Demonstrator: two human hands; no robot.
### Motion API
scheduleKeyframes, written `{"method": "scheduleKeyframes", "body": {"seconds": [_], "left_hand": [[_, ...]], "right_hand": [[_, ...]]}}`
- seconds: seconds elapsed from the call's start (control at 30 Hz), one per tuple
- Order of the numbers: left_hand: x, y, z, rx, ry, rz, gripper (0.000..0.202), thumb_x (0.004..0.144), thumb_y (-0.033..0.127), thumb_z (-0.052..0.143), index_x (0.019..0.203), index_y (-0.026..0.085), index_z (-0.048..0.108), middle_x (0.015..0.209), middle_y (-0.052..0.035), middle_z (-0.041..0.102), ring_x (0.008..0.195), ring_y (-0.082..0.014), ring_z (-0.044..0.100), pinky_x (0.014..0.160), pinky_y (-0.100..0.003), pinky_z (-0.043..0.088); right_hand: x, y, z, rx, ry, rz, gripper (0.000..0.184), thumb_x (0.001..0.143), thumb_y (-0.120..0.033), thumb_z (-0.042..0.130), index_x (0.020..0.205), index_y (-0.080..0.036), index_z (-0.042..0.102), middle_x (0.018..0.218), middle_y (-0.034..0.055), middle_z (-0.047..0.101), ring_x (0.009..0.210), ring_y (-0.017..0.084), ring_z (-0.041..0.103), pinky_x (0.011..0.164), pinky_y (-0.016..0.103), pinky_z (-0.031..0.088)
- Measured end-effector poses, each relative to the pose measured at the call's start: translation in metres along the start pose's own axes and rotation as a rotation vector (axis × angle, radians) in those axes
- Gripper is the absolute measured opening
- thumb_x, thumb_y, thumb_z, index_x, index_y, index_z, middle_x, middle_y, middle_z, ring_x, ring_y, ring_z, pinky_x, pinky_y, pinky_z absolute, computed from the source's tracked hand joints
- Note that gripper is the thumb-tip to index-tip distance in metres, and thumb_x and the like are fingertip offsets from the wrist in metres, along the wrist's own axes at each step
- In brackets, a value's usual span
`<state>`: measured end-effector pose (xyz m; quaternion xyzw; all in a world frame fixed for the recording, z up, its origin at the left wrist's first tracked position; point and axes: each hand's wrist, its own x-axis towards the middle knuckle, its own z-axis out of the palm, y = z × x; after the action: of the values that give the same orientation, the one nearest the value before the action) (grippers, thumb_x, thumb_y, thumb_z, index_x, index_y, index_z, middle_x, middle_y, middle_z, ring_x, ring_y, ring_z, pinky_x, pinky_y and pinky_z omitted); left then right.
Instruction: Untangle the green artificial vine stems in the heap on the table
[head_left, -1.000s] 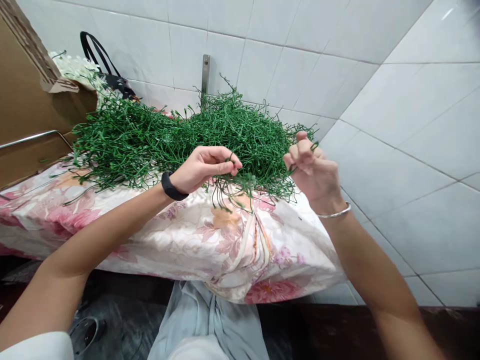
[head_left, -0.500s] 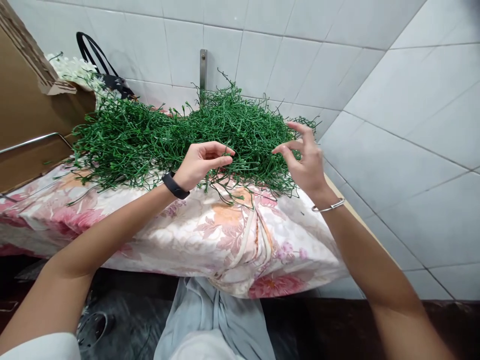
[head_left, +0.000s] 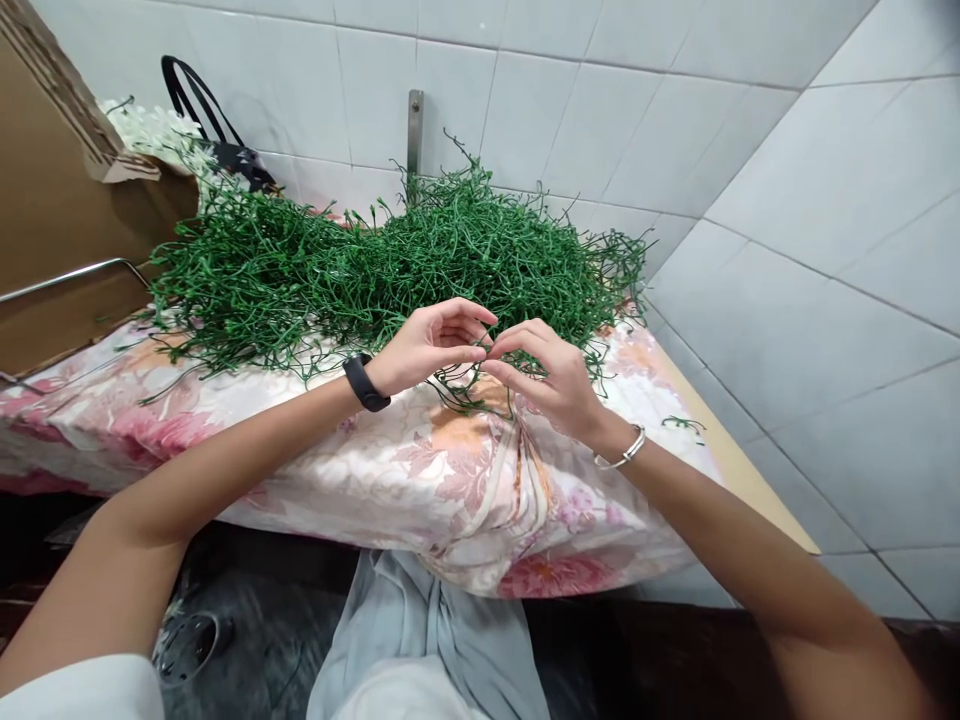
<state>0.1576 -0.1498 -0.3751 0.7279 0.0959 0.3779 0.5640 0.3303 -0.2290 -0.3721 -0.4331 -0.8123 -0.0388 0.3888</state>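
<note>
A big tangled heap of green plastic stems [head_left: 495,240] with small bud-like tips lies across the floral cloth. In front of it, my left hand [head_left: 427,348], with a black band at the wrist, is curled with thumb and fingers pinched near their tips. My right hand [head_left: 555,378], wearing a silver bangle, meets it fingertip to fingertip. A tiny bit of green stem shows between the two hands; most of it is hidden by the fingers. Several loose stems [head_left: 465,400] lie on the cloth just below my hands.
Floral cloth [head_left: 375,470] covers the table. A cardboard box [head_left: 67,190] stands at left, with white artificial flowers [head_left: 154,130] and a black bag [head_left: 240,165] behind. The tiled wall [head_left: 600,110] bounds the back and right. A stray stem [head_left: 682,423] lies at right.
My right hand has moved left and down from the heap's right side to meet my left hand, its fingers closing. My left hand has shifted slightly right and down.
</note>
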Motion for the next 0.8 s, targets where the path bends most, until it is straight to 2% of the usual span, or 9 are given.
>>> {"method": "scheduleKeyframes", "body": {"seconds": [0.13, 0.27, 0.33, 0.43, 0.5, 0.57, 0.63, 0.73, 0.8], "left_hand": [[0.0, -0.005, 0.001, 0.002, -0.01, 0.005, 0.039, 0.064, 0.019, 0.071, 0.098, 0.009, 0.054, 0.088, -0.0052, 0.059, 0.081, -0.0091, 0.056, 0.075, -0.022, 0.049], [0.0, -0.006, 0.001, 0.06, 0.051, 0.02, 0.044, 0.058, 0.022, 0.075, 0.095, 0.009, 0.056, 0.095, -0.0062, 0.056, 0.086, -0.0101, 0.053, 0.08, -0.025, 0.047], [0.0, -0.006, 0.0, 0.098, 0.088, -0.005, 0.044, 0.057, 0.024, 0.076, 0.092, 0.009, 0.056, 0.092, -0.0056, 0.056, 0.084, -0.0097, 0.053, 0.077, -0.024, 0.046], [-0.001, -0.006, 0.0, 0.16, 0.109, -0.083, 0.038, 0.059, 0.028, 0.075, 0.084, 0.007, 0.056, 0.08, -0.003, 0.055, 0.07, -0.0066, 0.05, 0.064, -0.02, 0.044], [-0.001, -0.005, 0.0, 0.168, 0.1, -0.107, 0.034, 0.061, 0.029, 0.073, 0.08, 0.007, 0.056, 0.076, -0.0016, 0.053, 0.064, -0.0049, 0.048, 0.059, -0.02, 0.041], [-0.001, -0.004, 0.0, 0.162, 0.099, -0.074, 0.03, 0.063, 0.028, 0.072, 0.078, 0.008, 0.055, 0.075, -0.0011, 0.053, 0.064, -0.0048, 0.048, 0.06, -0.019, 0.041], [-0.001, -0.003, -0.001, 0.162, 0.105, -0.023, 0.028, 0.065, 0.028, 0.071, 0.078, 0.008, 0.055, 0.076, -0.001, 0.053, 0.067, -0.0053, 0.049, 0.062, -0.019, 0.041], [0.0, -0.003, -0.001, 0.175, 0.104, 0.02, 0.027, 0.068, 0.029, 0.069, 0.08, 0.009, 0.054, 0.079, -0.0012, 0.053, 0.071, -0.0056, 0.05, 0.064, -0.018, 0.041], [0.0, -0.004, -0.001, 0.181, 0.092, 0.035, 0.026, 0.07, 0.029, 0.067, 0.08, 0.01, 0.054, 0.08, -0.0013, 0.053, 0.071, -0.0055, 0.05, 0.064, -0.018, 0.041]], "right_hand": [[-0.003, 0.003, 0.009, 0.11, 0.014, 0.087, 0.019, 0.08, -0.033, 0.057, 0.083, -0.014, 0.058, 0.086, 0.0029, 0.056, 0.084, 0.01, 0.051, 0.077, 0.026, 0.04], [-0.004, 0.006, 0.011, 0.182, 0.044, 0.145, 0.015, 0.081, -0.029, 0.056, 0.08, -0.014, 0.058, 0.082, 0.0024, 0.055, 0.08, 0.009, 0.051, 0.075, 0.024, 0.04], [-0.004, 0.005, 0.01, 0.152, 0.11, 0.138, 0.014, 0.081, -0.027, 0.057, 0.078, -0.014, 0.056, 0.08, 0.0021, 0.054, 0.079, 0.009, 0.05, 0.074, 0.024, 0.04], [-0.004, 0.002, 0.007, 0.032, 0.211, 0.068, 0.01, 0.079, -0.023, 0.058, 0.077, -0.014, 0.056, 0.077, 0.0019, 0.053, 0.078, 0.009, 0.047, 0.073, 0.025, 0.039], [-0.003, 0.0, 0.004, -0.006, 0.211, 0.014, 0.009, 0.078, -0.022, 0.059, 0.077, -0.014, 0.056, 0.077, 0.0016, 0.054, 0.078, 0.009, 0.047, 0.073, 0.026, 0.039], [-0.002, -0.002, 0.002, 0.05, 0.183, 0.021, 0.008, 0.078, -0.021, 0.059, 0.077, -0.013, 0.057, 0.077, 0.0012, 0.055, 0.077, 0.008, 0.047, 0.072, 0.025, 0.039], [-0.002, 0.0, 0.001, 0.185, 0.156, 0.119, 0.011, 0.079, -0.024, 0.058, 0.076, -0.013, 0.058, 0.076, 0.001, 0.055, 0.074, 0.007, 0.048, 0.069, 0.023, 0.039], [-0.001, 0.005, 0.001, 0.441, 0.09, 0.339, 0.017, 0.079, -0.03, 0.059, 0.078, -0.013, 0.059, 0.076, 0.0011, 0.055, 0.07, 0.005, 0.048, 0.063, 0.02, 0.039], [-0.001, 0.009, 0.003, 0.575, 0.06, 0.429, 0.019, 0.076, -0.031, 0.062, 0.084, -0.015, 0.06, 0.079, 0.0009, 0.056, 0.072, 0.005, 0.051, 0.066, 0.019, 0.041]]}}
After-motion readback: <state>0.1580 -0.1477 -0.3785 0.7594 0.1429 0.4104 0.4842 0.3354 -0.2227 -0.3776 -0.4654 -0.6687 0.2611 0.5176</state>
